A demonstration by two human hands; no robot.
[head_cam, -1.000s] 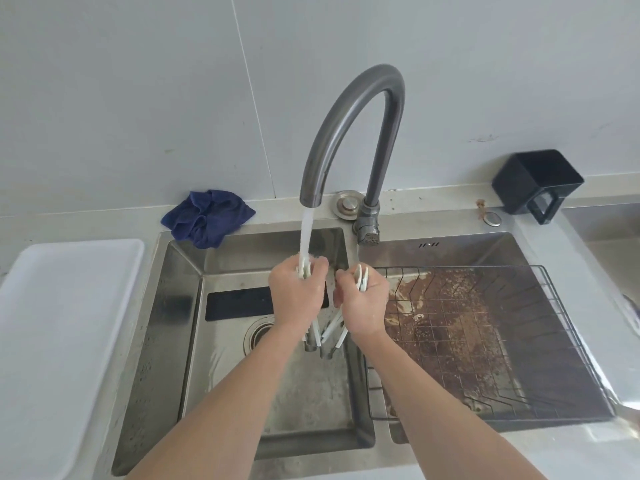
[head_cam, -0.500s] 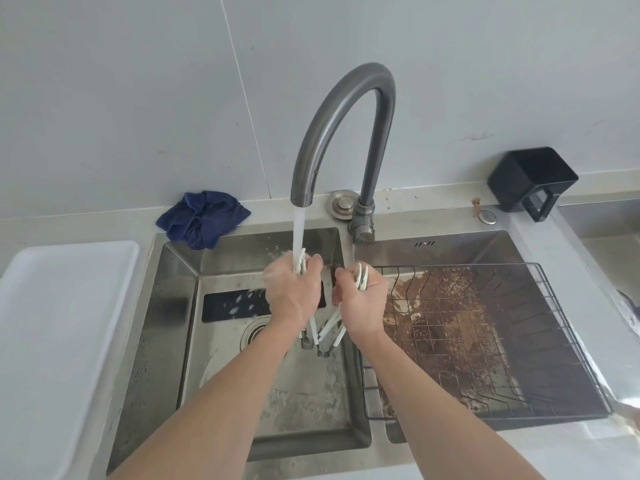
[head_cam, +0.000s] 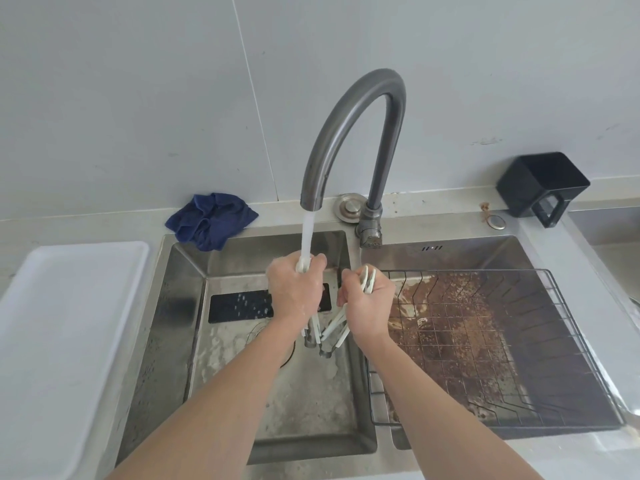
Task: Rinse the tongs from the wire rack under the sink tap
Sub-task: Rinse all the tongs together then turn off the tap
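Now both hands hold tongs under the running tap.

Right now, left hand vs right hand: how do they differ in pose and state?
The left hand sits directly under the tap stream, water hitting it; the right hand is off to the side, out of the stream. The left hand is over the left basin; the right hand is nearer the wire rack. Both grip pale tongs, ends pointing down.
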